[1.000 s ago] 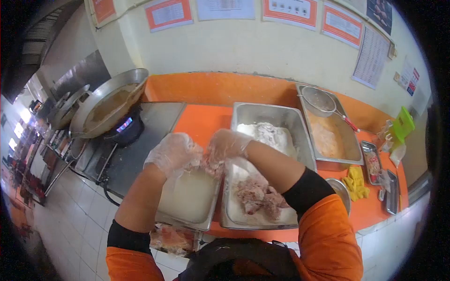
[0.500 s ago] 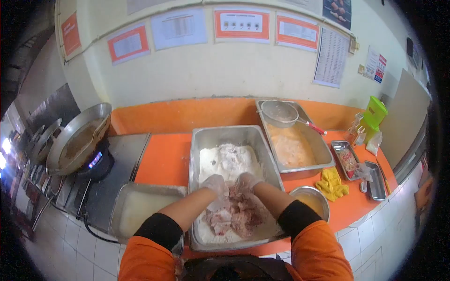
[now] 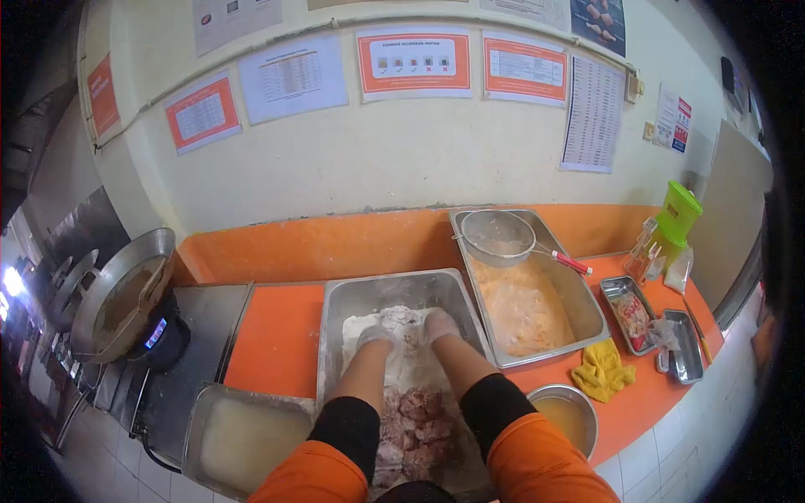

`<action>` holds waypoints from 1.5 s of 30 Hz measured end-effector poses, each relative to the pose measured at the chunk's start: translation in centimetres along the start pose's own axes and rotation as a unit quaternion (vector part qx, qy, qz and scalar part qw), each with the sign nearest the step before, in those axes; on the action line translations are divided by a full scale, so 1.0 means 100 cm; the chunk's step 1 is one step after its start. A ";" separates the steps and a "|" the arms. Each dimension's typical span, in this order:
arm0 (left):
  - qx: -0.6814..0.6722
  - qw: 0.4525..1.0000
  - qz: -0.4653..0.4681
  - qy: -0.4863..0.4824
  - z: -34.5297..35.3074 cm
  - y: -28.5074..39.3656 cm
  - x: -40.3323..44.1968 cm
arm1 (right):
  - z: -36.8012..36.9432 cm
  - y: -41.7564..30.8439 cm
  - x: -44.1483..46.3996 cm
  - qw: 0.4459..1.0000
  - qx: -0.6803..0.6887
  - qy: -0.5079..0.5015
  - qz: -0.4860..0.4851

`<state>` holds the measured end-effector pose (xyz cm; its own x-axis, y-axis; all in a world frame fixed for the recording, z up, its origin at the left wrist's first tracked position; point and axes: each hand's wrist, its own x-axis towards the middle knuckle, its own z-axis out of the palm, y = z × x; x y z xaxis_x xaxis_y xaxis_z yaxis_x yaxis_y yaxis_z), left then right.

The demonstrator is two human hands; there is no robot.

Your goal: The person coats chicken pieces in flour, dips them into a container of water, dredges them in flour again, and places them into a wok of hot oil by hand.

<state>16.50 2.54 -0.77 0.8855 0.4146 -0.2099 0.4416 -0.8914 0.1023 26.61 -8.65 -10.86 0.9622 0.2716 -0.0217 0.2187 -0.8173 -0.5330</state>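
White powder (image 3: 401, 319) is lying toward the far edge of the tray (image 3: 387, 290); reddish meat pieces (image 3: 419, 408), seemingly dusted, are clustering toward its near edge.

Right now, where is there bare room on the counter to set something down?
Bare orange counter shows between the stove and powder tray, beyond the cloudy-liquid tray; also right of the bowl, in front of the yellow cloth. Crowded: the right end, with small trays and green container.

meat (image 3: 423, 432) partly hidden, upper posters (image 3: 238, 21) cut off
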 end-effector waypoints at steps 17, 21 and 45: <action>-0.092 0.995 -0.003 -0.029 -0.020 -0.008 0.023 | -0.075 -0.032 0.003 0.947 -0.257 -0.176 -0.078; -0.037 0.994 0.053 0.087 -0.035 -0.018 0.016 | -0.054 0.001 0.022 0.937 -0.296 -0.122 -0.139; 0.021 0.995 0.028 0.095 -0.008 -0.306 -0.220 | 0.012 -0.270 -0.224 0.777 -0.210 -0.213 -0.554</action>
<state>-16.37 20.86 1.52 0.9213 0.3884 -0.0174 0.3886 -0.9189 0.0677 -1.08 7.92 3.05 0.0250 0.9971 -0.0724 0.9942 -0.0324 -0.1029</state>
